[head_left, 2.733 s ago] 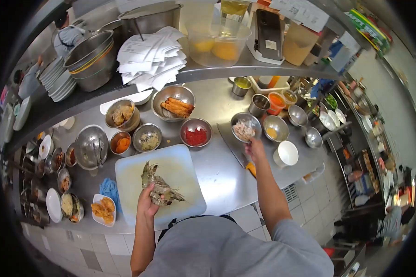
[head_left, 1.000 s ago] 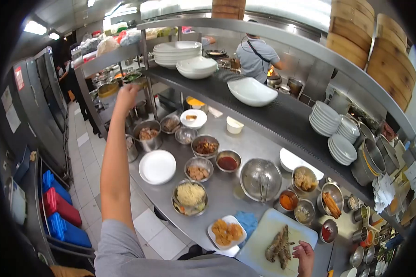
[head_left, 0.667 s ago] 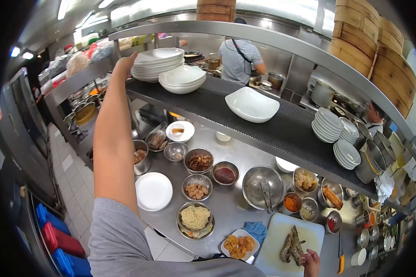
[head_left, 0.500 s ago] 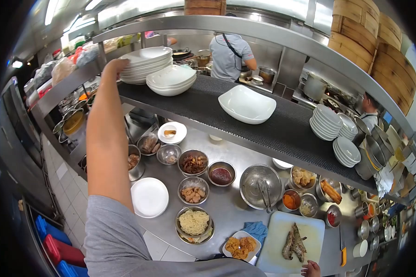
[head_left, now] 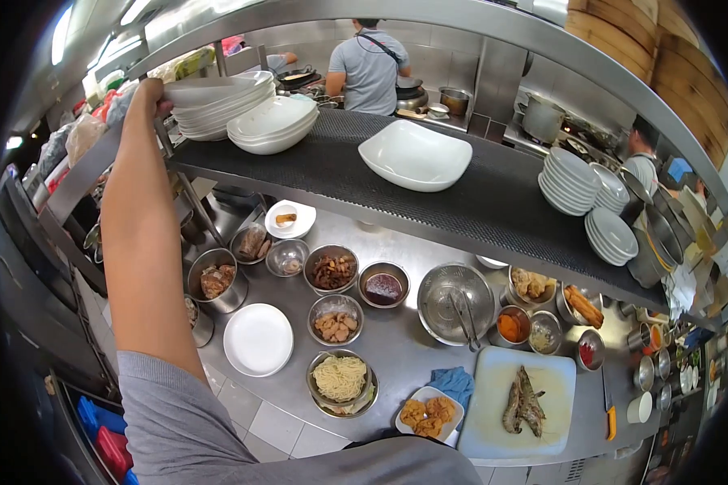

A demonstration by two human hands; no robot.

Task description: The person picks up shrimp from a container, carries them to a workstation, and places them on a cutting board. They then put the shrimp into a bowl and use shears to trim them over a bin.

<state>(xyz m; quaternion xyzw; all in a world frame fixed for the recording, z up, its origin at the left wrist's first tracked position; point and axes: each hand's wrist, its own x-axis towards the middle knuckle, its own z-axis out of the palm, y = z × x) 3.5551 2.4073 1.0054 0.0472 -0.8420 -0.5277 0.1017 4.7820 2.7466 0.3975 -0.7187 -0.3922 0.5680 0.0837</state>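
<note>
My left hand (head_left: pixel 149 99) is closed on the left edge of a white plate (head_left: pixel 202 91) at the top of a plate stack (head_left: pixel 226 117) on the raised shelf. This plate is tilted, its near side turned toward me, and its far part still overlaps the stack. Beside it stand stacked white bowls (head_left: pixel 271 144), and farther right a single square white bowl (head_left: pixel 419 158). My right hand is out of view. On the counter below lie a round white plate (head_left: pixel 258 339) and a cutting board (head_left: pixel 481 428) with prawns (head_left: pixel 524 404) on it.
Metal bowls of food, including noodles (head_left: pixel 340 378), stand along the steel counter (head_left: pixel 396 356). An orange-handled knife (head_left: pixel 611 420) lies right of the board. Small white dishes (head_left: pixel 568 182) are stacked on the shelf's right. A co-worker (head_left: pixel 368 69) stands beyond the shelf.
My left hand has tipped the top plate and pulled it slightly left off the stack. My right hand, earlier by the cutting board, has left the view. The camera view has shifted.
</note>
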